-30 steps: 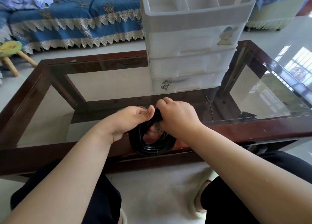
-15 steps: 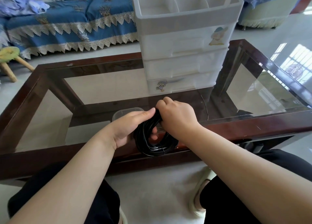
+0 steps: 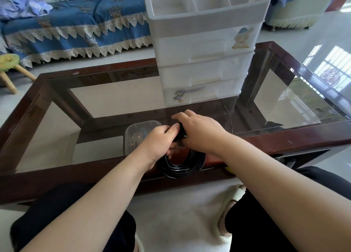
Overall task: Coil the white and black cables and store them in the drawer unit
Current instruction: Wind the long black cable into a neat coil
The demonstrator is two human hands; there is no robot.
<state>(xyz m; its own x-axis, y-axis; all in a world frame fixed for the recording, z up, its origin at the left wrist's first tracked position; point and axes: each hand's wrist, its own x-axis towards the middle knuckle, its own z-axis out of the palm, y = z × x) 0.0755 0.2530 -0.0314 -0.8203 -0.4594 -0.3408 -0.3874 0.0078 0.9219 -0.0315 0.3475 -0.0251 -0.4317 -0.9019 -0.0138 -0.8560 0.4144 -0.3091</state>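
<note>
Glass-topped table (image 3: 57,130) fills mid-frame, blue sofa (image 3: 76,27) upper left, white drawer unit (image 3: 205,48) top centre, drawers closed. Centre frame I see the black cable (image 3: 182,168), coiled, hanging over the table's near edge. Left hand (image 3: 159,143) grips its top; right hand (image 3: 201,132) curls round it too. Clear box (image 3: 133,135) just behind the left hand.

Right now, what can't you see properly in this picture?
Head view:
- Top of the black cable coil: covered by the left hand and right hand.
- Contents of the clear lidded box: blurry, partly behind the left hand.
- Inside the drawer unit: drawers closed, frosted fronts.
- White cable: not visible.
</note>
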